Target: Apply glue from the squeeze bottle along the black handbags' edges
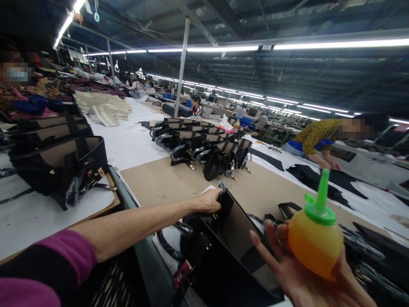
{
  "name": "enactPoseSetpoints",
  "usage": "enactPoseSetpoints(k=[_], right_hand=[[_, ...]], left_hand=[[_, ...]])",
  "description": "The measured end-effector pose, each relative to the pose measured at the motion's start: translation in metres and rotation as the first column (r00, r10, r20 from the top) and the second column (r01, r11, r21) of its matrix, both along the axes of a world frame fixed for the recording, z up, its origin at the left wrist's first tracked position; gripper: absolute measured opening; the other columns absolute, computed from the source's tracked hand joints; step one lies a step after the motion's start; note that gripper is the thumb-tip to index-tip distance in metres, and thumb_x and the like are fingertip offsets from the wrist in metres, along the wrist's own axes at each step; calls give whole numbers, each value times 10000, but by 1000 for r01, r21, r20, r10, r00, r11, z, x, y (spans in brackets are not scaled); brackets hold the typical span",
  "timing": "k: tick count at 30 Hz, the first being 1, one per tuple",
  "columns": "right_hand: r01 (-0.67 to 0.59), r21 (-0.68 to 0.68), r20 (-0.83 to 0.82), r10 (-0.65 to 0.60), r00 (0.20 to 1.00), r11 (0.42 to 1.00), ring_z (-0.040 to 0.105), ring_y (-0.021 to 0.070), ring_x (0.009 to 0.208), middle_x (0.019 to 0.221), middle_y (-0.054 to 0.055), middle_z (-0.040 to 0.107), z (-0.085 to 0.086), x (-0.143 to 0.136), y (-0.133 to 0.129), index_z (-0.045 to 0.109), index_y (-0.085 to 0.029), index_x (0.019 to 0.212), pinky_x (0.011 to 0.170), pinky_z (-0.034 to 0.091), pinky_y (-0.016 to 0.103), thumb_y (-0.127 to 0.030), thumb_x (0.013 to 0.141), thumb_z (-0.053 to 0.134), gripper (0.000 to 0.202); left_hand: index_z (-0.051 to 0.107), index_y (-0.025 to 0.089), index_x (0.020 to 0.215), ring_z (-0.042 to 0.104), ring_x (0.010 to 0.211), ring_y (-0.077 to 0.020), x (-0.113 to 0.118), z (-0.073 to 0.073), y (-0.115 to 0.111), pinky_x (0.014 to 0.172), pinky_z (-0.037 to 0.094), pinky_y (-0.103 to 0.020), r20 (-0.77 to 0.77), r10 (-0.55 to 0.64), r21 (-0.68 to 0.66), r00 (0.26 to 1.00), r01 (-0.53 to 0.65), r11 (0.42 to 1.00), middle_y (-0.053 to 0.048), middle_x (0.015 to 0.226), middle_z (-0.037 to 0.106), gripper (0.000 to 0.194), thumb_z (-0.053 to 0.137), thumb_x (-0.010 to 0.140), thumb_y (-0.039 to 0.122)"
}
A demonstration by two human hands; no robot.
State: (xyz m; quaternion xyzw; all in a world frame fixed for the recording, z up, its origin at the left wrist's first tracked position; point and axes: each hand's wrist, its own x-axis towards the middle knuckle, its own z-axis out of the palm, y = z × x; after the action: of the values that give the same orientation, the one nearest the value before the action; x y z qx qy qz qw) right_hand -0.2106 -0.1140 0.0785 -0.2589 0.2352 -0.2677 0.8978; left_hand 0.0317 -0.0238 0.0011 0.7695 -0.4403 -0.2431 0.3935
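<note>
In front of me a black handbag with a beige lining stands tilted, its top open. My left hand reaches across and is closed on the bag's far upper edge; the fingertips are partly hidden. A red tag-like piece and a wrapped handle hang on the near side of the bag. Low on the right, my right hand cradles a round squeeze bottle with orange contents and a green nozzle pointing up. The index finger of that hand is stretched toward the bag's opening.
Several finished-looking black bags stand in rows on the brown table covering. More bags stand on a left-hand table. A co-worker in a yellow patterned top bends over black pieces at right. Another person sits at far left.
</note>
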Motion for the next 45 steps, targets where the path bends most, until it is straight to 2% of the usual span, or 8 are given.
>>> enactPoseSetpoints(k=[3, 9, 17, 23, 29, 32, 38, 45], right_hand=[[-96, -87, 69, 102, 992, 992, 493, 393, 1175, 1214, 140, 565, -11, -5, -11, 605, -256, 1191, 910, 372, 745, -473, 761, 721, 495], [95, 21, -57, -93, 994, 995, 523, 387, 1142, 1283, 133, 529, 5, -3, 2, 533, -297, 1274, 865, 418, 738, -500, 758, 689, 577], [186, 145, -126, -168, 978, 972, 602, 371, 1007, 1161, 141, 600, 17, -19, 11, 554, -289, 1269, 787, 466, 710, -541, 737, 667, 599], [254, 222, -317, -177, 932, 941, 667, 262, 659, 1138, 147, 619, 13, -35, -2, 621, -236, 1152, 451, 565, 303, -163, 482, 740, 684], [209, -325, -377, -329, 866, 922, 672, 314, 695, 1007, 108, 664, -9, -48, -20, 594, -218, 1096, 498, 575, 305, -138, 229, 890, 919], [106, -603, -341, -376, 862, 791, 670, 285, 778, 990, 99, 672, -21, -48, -23, 592, -175, 1077, 614, 575, 259, -366, 314, 914, 850], [-73, -922, -283, -532, 798, 380, 653, 206, 849, 984, 39, 674, -43, -37, -42, 620, -185, 1083, 736, 509, 143, -589, 450, 809, 774], [-201, -948, -308, -564, 766, 246, 646, 248, 882, 998, 13, 676, -53, -23, -50, 611, -257, 1092, 792, 526, 275, -608, 555, 743, 655]], left_hand=[[583, 165, 970, 582, 699, -132, 9, -8, 2, 632, 474, -233, -262, -118, -99, 958, 95, 991, 9, 803, 622, 335, 605, 637, 128], [653, 115, 958, 616, 836, -169, 15, -2, 13, 815, 482, -297, -559, -290, -388, 777, 63, 919, -62, 930, 668, 395, 758, 625, 300], [698, 135, 951, 601, 806, -161, 17, 96, 5, 766, 448, -266, -80, -320, -102, 944, 311, 945, -11, 848, 686, 309, 664, 722, 340], [724, 161, 725, 558, 683, -175, 5, 146, -19, 721, 420, -282, 316, -542, 390, 778, 415, 822, 17, 611, 628, 136, 718, 623, 250], [726, 180, 699, 580, 668, -204, -2, 116, -30, 742, 449, -312, 241, -591, 608, 770, 355, 710, -1, 566, 635, 103, 734, 597, 195], [727, 196, 711, 588, 657, -201, 4, 91, -33, 728, 464, -318, 169, -573, 613, 802, 371, 698, 2, 584, 654, 130, 744, 585, 224], [743, 215, 751, 620, 682, -209, 15, 53, -55, 707, 490, -317, 60, -583, 631, 811, 421, 651, -1, 645, 693, 232, 783, 525, 253], [728, 197, 1000, 648, 772, -214, 16, 50, -65, 725, 495, -300, 20, -646, 711, 763, 444, 546, -21, 792, 730, 380, 748, 633, 293]])
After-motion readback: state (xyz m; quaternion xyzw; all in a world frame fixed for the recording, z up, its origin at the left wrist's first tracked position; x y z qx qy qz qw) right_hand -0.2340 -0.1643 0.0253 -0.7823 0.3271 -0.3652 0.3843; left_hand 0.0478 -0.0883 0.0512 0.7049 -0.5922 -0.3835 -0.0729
